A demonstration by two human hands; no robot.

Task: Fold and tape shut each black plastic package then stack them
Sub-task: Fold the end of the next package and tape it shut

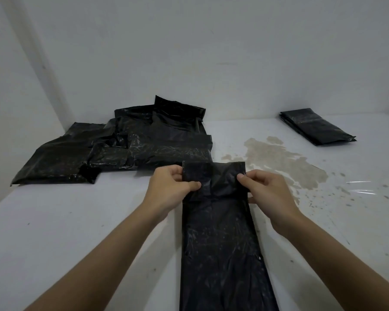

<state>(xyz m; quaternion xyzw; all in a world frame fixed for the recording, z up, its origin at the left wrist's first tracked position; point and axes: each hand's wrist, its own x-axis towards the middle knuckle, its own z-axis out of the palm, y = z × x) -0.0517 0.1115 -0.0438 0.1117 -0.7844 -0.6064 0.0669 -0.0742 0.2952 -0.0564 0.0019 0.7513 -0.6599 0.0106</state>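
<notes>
A long black plastic package [220, 243] lies lengthwise on the white table [76, 221] in front of me. Its far end is a loose flap [213, 173] lifted off the table. My left hand [169, 189] pinches the flap's left edge between thumb and fingers. My right hand [265, 194] pinches its right edge the same way. A heap of several loose black packages [121, 147] lies at the back left. A small neat stack of folded packages [317, 126] rests at the back right.
A brownish stain [276, 160] spreads across the table right of the flap. Something clear and shiny, perhaps tape [359, 187], glints on the table at the right. White walls close the table at the back and left.
</notes>
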